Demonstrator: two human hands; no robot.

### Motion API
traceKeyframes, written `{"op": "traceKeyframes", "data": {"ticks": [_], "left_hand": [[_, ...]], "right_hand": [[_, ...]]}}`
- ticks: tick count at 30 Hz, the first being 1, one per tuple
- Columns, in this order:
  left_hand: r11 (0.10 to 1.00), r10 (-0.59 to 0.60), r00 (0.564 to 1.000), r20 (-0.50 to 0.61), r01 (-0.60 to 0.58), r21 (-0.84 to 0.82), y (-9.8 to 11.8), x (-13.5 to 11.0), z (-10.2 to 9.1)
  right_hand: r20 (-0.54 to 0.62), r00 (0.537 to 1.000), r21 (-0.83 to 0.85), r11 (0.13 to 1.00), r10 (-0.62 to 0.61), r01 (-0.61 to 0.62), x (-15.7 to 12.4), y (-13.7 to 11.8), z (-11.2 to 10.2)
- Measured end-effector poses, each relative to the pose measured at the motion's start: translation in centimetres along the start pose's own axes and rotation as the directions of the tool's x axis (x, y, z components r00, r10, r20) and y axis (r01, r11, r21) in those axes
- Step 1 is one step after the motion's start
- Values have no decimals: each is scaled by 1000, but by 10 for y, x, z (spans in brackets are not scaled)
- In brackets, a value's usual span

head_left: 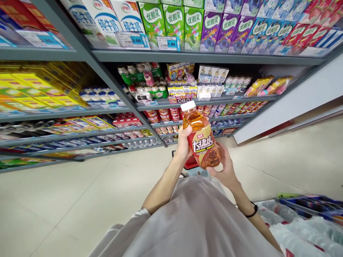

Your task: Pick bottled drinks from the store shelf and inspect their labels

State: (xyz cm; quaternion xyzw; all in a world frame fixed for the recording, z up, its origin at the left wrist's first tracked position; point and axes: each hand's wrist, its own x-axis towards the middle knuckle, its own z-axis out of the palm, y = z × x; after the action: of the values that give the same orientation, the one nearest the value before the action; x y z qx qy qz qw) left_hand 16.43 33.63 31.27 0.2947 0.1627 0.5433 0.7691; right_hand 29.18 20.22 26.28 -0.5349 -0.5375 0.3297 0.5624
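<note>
I hold an amber drink bottle (pixel 201 135) with a white cap and a red label upright in front of me, at the middle of the view. My left hand (pixel 183 143) wraps round its left side near the label. My right hand (pixel 225 167) cups its base and right side from below. A black band sits on my right wrist. Both hands are closed on the bottle.
Grey store shelves (pixel 187 56) run across the back with milk cartons, yoghurt cartons, small bottles and cans. A red object (pixel 190 163) shows just under the bottle. Plastic-wrapped goods and a blue crate (pixel 308 207) lie at the lower right. Pale tiled floor (pixel 66 200) spreads to the left.
</note>
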Motion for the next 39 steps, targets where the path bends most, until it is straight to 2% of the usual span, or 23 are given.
{"op": "traceKeyframes", "data": {"ticks": [3, 8, 11, 15, 17, 20, 26, 33, 39], "left_hand": [[1000, 7, 999, -36, -6, 26, 0, 0, -5], [995, 73, 997, -40, -70, 77, 6, -3, -5], [990, 76, 997, 9, -77, 117, 12, -7, -6], [994, -4, 995, 97, -7, 109, 18, -12, -11], [995, -28, 990, 141, 13, 102, 19, -14, -13], [993, -18, 982, 190, -4, 114, 20, -16, -16], [984, 56, 978, 199, -88, 156, 20, -20, -22], [979, 63, 968, 243, -106, 171, 24, -28, -31], [978, 62, 976, 209, -101, 183, 24, -34, -36]], "right_hand": [[-51, 998, -90, 996, -25, 20, 0, -5, 11], [-210, 976, -200, 980, -62, 20, -4, -2, 32], [-243, 970, -104, 995, -35, 10, -5, 6, 38], [-273, 961, 75, 995, -46, 69, -7, 14, 39], [-291, 957, 129, 990, -17, 57, -9, 15, 39], [-256, 964, 217, 976, 64, -7, -13, 13, 40], [-169, 984, 367, 930, 54, 12, -20, 2, 43], [-61, 974, 449, 877, 219, -169, -28, -5, 50], [29, 969, 503, 834, 247, -227, -33, -6, 51]]}}
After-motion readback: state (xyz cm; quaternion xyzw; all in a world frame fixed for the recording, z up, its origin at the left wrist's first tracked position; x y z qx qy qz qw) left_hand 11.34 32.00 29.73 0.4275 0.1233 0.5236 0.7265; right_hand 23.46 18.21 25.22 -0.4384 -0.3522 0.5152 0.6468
